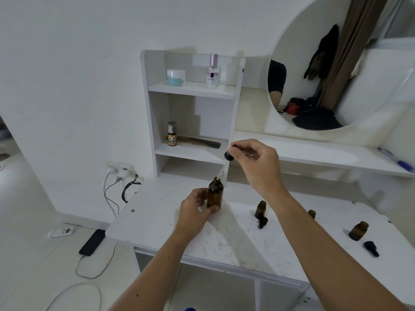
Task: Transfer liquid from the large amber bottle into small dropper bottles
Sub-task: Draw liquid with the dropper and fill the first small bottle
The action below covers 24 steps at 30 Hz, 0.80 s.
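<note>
My left hand [195, 209] is wrapped around the large amber glass bottle [215, 194], thumb low across its front and fingers behind, pinning it upright on the white scuffed tabletop [235, 239]. At about one o'clock above its open neck, my right hand [256, 163] pinches the black-capped dropper with the clear glass pipette [224, 163] by its rubber bulb. The pipette slants down toward seven o'clock, its tip right at the bottle's mouth; I can't tell whether it carries liquid.

That line is what counts: the pipette's long axis runs tilted from my right fingers down to the neck, so I'd judge the coming draw or lift goes along that slant, right hand working, left only bracing.

Off at three o'clock from the big bottle stands a small amber dropper bottle [260, 209], uncapped, its black dropper cap [262, 222] lying just beside it. Farther toward four o'clock sits another small amber bottle [358, 231], with a second loose black cap [371, 248] near it. Between them a third small bottle [312, 213] peeks past my right forearm.
</note>
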{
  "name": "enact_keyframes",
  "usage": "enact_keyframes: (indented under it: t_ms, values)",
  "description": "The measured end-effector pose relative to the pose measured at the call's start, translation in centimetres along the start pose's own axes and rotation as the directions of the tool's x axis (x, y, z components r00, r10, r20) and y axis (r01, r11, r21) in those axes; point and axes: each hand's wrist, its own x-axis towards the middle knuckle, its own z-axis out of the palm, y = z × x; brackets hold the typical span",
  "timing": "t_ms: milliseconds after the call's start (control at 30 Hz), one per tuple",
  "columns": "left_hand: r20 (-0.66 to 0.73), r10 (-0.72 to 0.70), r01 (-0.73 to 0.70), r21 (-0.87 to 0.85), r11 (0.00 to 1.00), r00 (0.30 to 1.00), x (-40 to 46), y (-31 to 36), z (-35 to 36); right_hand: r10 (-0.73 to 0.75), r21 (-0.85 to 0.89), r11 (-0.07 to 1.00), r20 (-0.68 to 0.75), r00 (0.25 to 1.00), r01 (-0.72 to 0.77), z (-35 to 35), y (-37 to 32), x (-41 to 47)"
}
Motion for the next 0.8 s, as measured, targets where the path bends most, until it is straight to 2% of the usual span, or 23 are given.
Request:
enact_keyframes:
  t_ms: [133, 267, 467, 567, 800]
  values:
    - [-0.04, 0.012, -0.009, 0.052, 0.999, 0.999, -1.0, 0.3, -0.2, -0.045, 0.0, 0.999, -0.035, 0.998, 0.045, -1.8, -0.7, -0.5]
    - [-0.091, 0.016, -0.013, 0.034, 0.999, 0.996, -2.5, 0.4, -0.3, -0.044, 0.009, 0.999, -0.063, 0.997, 0.045, -4.4, -0.6, -1.5]
    - [0.054, 0.068, -0.07, 0.053, 0.996, 0.996, -4.1, 1.1, 1.3, -0.003, 0.004, 1.0, -0.122, 0.992, 0.003, -8.5, 1.1, -3.5]
    - [0.106, 0.058, -0.058, -0.001, 0.998, 0.993, -4.1, 2.0, 3.2, 0.028, 0.009, 1.0, -0.143, 0.989, -0.027, -10.2, 2.2, -4.2]
    - [0.142, 0.071, -0.064, -0.057, 0.996, 0.987, -2.9, 3.9, 8.4, 0.082, -0.034, 0.995, -0.196, 0.977, -0.091, -11.9, 4.4, -4.7]
